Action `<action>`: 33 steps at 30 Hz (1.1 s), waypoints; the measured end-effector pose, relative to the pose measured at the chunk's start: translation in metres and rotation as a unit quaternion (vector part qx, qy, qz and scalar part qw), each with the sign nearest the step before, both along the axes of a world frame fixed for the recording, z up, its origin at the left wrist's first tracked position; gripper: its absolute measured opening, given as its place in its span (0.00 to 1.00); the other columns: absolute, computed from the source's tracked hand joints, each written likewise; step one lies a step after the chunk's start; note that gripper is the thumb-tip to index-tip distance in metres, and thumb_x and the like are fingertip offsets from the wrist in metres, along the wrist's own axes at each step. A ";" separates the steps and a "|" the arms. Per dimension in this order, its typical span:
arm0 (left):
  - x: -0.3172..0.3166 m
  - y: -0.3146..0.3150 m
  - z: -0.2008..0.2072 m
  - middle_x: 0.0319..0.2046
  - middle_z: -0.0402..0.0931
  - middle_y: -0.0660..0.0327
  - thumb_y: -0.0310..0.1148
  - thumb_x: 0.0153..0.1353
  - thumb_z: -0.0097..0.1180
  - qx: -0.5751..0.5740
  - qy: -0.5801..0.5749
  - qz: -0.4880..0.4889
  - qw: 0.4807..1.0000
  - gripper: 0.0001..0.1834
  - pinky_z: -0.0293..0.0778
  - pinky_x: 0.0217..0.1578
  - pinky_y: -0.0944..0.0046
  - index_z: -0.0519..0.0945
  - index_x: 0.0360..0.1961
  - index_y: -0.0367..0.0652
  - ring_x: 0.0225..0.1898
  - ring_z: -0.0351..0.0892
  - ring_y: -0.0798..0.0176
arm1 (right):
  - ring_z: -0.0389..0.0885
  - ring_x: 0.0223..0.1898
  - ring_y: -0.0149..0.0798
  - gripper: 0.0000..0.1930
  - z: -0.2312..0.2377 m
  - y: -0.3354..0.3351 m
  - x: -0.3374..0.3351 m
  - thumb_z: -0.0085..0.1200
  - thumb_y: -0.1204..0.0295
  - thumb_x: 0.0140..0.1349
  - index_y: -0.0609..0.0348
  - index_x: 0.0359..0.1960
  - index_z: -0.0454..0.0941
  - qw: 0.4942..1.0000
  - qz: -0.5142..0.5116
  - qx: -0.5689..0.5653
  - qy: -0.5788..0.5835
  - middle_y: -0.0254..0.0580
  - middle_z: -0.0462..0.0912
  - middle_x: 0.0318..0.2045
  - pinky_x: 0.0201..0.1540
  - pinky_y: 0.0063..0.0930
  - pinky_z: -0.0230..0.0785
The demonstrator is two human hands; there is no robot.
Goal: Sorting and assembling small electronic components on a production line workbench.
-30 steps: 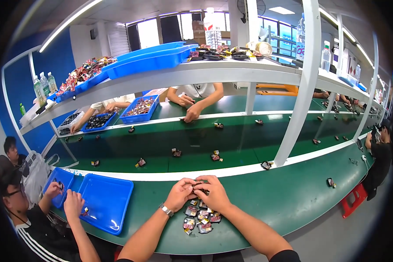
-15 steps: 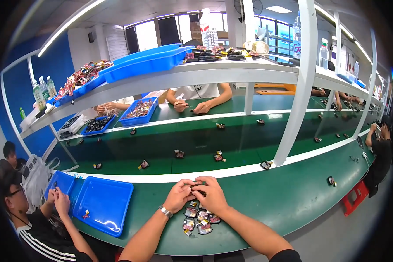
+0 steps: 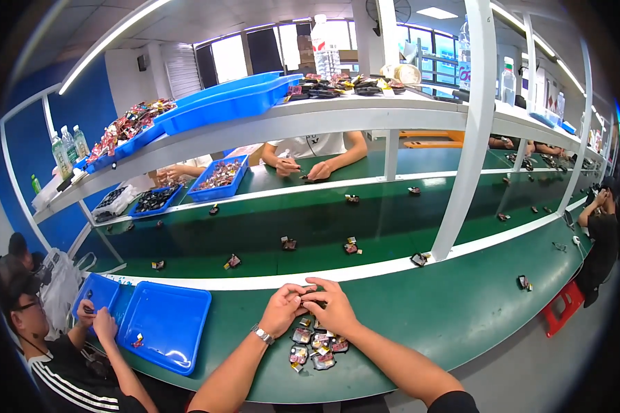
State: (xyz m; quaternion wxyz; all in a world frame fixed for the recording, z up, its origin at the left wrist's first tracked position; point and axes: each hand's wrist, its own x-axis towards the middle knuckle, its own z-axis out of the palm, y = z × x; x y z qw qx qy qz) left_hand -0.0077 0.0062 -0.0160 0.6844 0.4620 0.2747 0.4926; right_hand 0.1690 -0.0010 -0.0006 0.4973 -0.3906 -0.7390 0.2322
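Right now a small dark part [image 3: 308,297] sits low in the frame's centre, pinched between my left hand [image 3: 282,310] and my right hand [image 3: 332,310], both sets of fingers closed tight on it, thumbs meeting over the top; just below my hands a cluster of small packaged pieces [image 3: 311,346] lies on the green table [image 3: 448,316]; toward lower left a blue tray [image 3: 164,325] rests on the table edge, a neighbour's hands [image 3: 96,318] working beside it; above, across the frame's middle, loose pieces [image 3: 351,246] dot the conveyor belt [image 3: 269,227].
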 end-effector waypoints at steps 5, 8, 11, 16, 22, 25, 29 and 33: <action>-0.001 -0.002 0.003 0.57 0.70 0.50 0.23 0.68 0.45 0.009 -0.022 -0.009 1.000 0.07 0.75 0.54 0.58 0.69 0.46 0.41 0.55 0.74 0.59 | 0.71 0.55 0.46 0.08 0.009 -0.004 0.001 0.62 0.73 0.53 0.53 0.36 0.85 0.998 -0.002 0.053 -0.023 0.39 0.77 0.53 0.55 0.37 0.67; -0.002 -0.002 0.000 0.58 0.70 0.50 0.23 0.68 0.45 0.011 -0.032 -0.018 0.999 0.07 0.75 0.55 0.57 0.69 0.46 0.41 0.55 0.74 0.59 | 0.71 0.55 0.46 0.08 0.006 -0.004 -0.001 0.62 0.74 0.52 0.54 0.35 0.84 0.998 -0.004 0.055 -0.012 0.39 0.77 0.52 0.54 0.36 0.68; -0.003 -0.003 0.000 0.58 0.70 0.51 0.24 0.68 0.46 0.015 -0.040 -0.018 0.999 0.07 0.74 0.55 0.56 0.69 0.46 0.41 0.55 0.74 0.59 | 0.71 0.55 0.46 0.08 0.002 -0.004 -0.002 0.62 0.74 0.52 0.54 0.35 0.84 0.998 -0.009 0.055 -0.012 0.39 0.77 0.52 0.53 0.36 0.69; -0.001 -0.002 -0.001 0.58 0.69 0.51 0.25 0.68 0.46 0.020 -0.032 -0.010 0.999 0.06 0.74 0.56 0.55 0.69 0.45 0.42 0.55 0.74 0.59 | 0.70 0.57 0.47 0.09 0.004 -0.004 -0.003 0.62 0.74 0.52 0.54 0.36 0.84 0.999 -0.004 0.040 0.001 0.40 0.76 0.54 0.55 0.37 0.68; -0.003 -0.002 -0.001 0.59 0.68 0.49 0.28 0.68 0.49 0.028 -0.040 -0.010 0.999 0.08 0.73 0.54 0.54 0.68 0.47 0.43 0.55 0.75 0.56 | 0.66 0.60 0.51 0.10 0.008 -0.005 -0.001 0.60 0.75 0.53 0.55 0.39 0.83 0.999 0.021 0.041 -0.014 0.44 0.72 0.57 0.61 0.41 0.62; -0.001 -0.001 0.001 0.59 0.68 0.49 0.28 0.68 0.49 0.041 -0.044 -0.005 0.998 0.09 0.73 0.54 0.54 0.68 0.47 0.43 0.55 0.75 0.56 | 0.64 0.61 0.53 0.10 0.012 -0.007 0.000 0.59 0.76 0.53 0.57 0.38 0.82 0.998 0.032 0.047 -0.016 0.47 0.72 0.57 0.63 0.43 0.60; -0.001 -0.001 0.001 0.59 0.69 0.48 0.26 0.69 0.47 0.024 -0.043 0.007 0.999 0.08 0.74 0.54 0.54 0.67 0.48 0.41 0.55 0.75 0.56 | 0.67 0.59 0.51 0.09 0.014 -0.008 -0.002 0.59 0.76 0.54 0.59 0.38 0.82 0.997 0.007 0.068 -0.020 0.46 0.73 0.56 0.60 0.40 0.63; 0.000 -0.001 -0.001 0.51 0.73 0.53 0.25 0.69 0.44 0.020 -0.048 0.020 0.998 0.09 0.76 0.52 0.57 0.67 0.49 0.41 0.51 0.77 0.60 | 0.76 0.47 0.46 0.07 0.020 -0.006 -0.003 0.59 0.78 0.53 0.59 0.35 0.80 0.990 -0.033 0.136 -0.011 0.42 0.77 0.45 0.47 0.35 0.72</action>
